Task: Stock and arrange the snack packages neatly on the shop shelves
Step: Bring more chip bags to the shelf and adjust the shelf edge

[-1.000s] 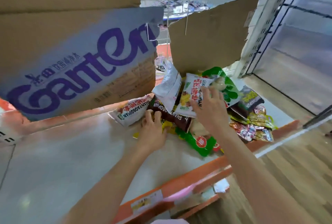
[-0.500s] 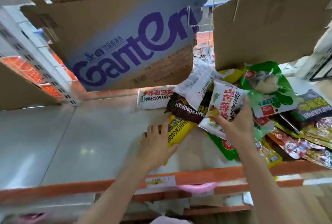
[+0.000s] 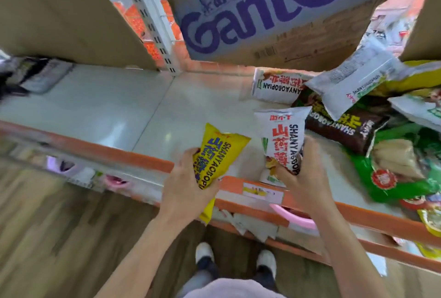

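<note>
Fingers of left hand [image 3: 183, 187] grasp yellow packet [image 3: 216, 154]; right hand [image 3: 303, 178] fingers grasp white packet [image 3: 285, 140].

Place: a shop aisle, seen at stocking height.
Shelving: a pale metal shelf [image 3: 100, 104] with an orange front rail [image 3: 133, 155] and a slotted upright [image 3: 152, 27].
Price label: a tag [image 3: 262, 192] on the rail.
Stock: printed snack packs [image 3: 353, 130] heaped on the shelf.
Supply: a printed carton [image 3: 274, 11] above it.
Floor: wood-look planks [image 3: 59, 226].

Packet pile [image 3: 358, 116] on shelf [image 3: 186, 111] right, cardboard box [image 3: 274, 11] behind
</note>
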`<action>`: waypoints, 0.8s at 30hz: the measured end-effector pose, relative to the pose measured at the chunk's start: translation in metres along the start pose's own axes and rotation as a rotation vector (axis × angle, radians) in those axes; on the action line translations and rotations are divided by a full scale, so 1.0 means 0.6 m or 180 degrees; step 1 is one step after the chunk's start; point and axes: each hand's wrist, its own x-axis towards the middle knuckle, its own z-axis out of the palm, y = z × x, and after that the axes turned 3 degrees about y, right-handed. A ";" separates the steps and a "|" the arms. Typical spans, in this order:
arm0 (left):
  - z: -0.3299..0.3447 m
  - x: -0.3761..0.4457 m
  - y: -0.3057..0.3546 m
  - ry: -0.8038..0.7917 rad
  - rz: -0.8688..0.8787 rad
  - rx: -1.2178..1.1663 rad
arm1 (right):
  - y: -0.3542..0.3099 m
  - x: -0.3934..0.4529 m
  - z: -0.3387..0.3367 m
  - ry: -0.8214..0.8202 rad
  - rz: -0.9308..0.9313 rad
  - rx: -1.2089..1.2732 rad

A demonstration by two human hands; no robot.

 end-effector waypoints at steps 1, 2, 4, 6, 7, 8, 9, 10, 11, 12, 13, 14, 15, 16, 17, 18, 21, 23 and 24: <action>-0.010 -0.008 -0.014 0.0007 -0.0113 -0.0126 | -0.010 -0.001 0.011 -0.0145 0.0038 0.0124; -0.019 -0.016 -0.029 0.0017 -0.0228 -0.0263 | -0.021 -0.002 0.022 -0.0205 0.0018 0.0162; -0.038 -0.030 -0.063 0.0060 -0.0443 -0.0491 | -0.042 -0.004 0.046 -0.0191 -0.0077 0.0113; -0.057 -0.042 -0.102 0.0153 -0.0542 -0.0639 | -0.071 -0.008 0.074 -0.0240 0.0016 0.0262; -0.068 -0.049 -0.123 0.0215 -0.0554 -0.0684 | -0.085 -0.011 0.092 -0.0315 0.0076 0.0350; -0.082 -0.055 -0.145 0.0282 -0.0556 -0.0700 | -0.099 -0.017 0.112 -0.0426 0.0106 0.0409; -0.096 -0.061 -0.166 0.0357 -0.0562 -0.0693 | -0.113 -0.024 0.135 -0.0566 0.0094 0.0386; -0.112 -0.067 -0.187 0.0441 -0.0584 -0.0692 | -0.129 -0.033 0.159 -0.0729 0.0052 0.0302; -0.128 -0.073 -0.209 0.0532 -0.0612 -0.0711 | -0.145 -0.043 0.184 -0.0909 -0.0013 0.0174; -0.145 -0.080 -0.233 0.0630 -0.0646 -0.0741 | -0.161 -0.052 0.210 -0.1099 -0.0057 0.0071; -0.162 -0.088 -0.258 0.0735 -0.0691 -0.0772 | -0.177 -0.062 0.237 -0.1298 -0.0094 0.0003; -0.180 -0.096 -0.283 0.0830 -0.0759 -0.0795 | -0.193 -0.070 0.266 -0.1496 -0.0144 -0.0040; -0.196 -0.105 -0.310 0.0905 -0.0849 -0.0812 | -0.208 -0.078 0.295 -0.1671 -0.0208 -0.0097; -0.212 -0.114 -0.337 0.0962 -0.0955 -0.0825 | -0.225 -0.087 0.323 -0.1822 -0.0256 -0.0172; -0.228 -0.124 -0.363 0.1017 -0.1058 -0.0839 | -0.243 -0.095 0.351 -0.1956 -0.0286 -0.0254; -0.244 -0.134 -0.389 0.1085 -0.1150 -0.0854 | -0.262 -0.104 0.380 -0.2075 -0.0318 -0.0320; -0.289 -0.155 -0.458 0.1331 -0.1408 -0.0900 | -0.305 -0.125 0.470 -0.2315 -0.0487 -0.0418; -0.319 -0.168 -0.498 0.1536 -0.1568 -0.0913 | -0.337 -0.141 0.531 -0.2478 -0.0537 -0.0300; -0.335 -0.175 -0.517 0.1651 -0.1642 -0.0905 | -0.352 -0.149 0.562 -0.2541 -0.0583 -0.0220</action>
